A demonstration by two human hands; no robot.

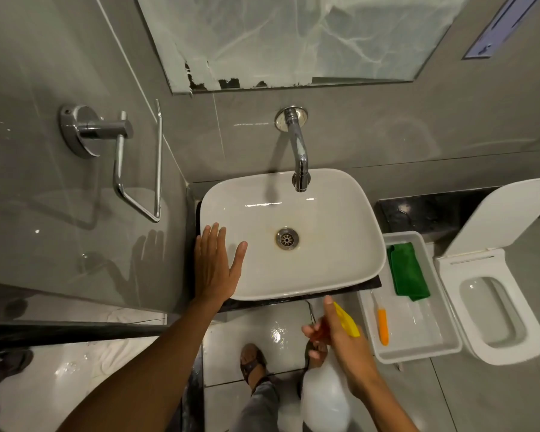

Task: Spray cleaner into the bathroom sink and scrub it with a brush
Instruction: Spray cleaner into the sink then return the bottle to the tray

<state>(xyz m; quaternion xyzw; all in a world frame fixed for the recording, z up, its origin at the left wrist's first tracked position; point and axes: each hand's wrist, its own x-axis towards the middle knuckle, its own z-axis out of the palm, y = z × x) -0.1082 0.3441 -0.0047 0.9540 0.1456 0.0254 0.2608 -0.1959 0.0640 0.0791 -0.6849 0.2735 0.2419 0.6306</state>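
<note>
Glossy white sink (340, 269), chrome tap (300, 157).

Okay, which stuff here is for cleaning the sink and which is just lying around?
For the job: sink, spray bottle in the right hand, orange-handled brush in the tray.
Lying about: green cloth, towel ring, toilet, mirror.

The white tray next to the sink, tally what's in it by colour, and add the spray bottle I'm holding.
In the white tray:
Green: 1, the folded cloth
Orange: 1, the brush handle
In the right hand:
White with a yellow nozzle: 1, the spray bottle
Total: 3
</note>
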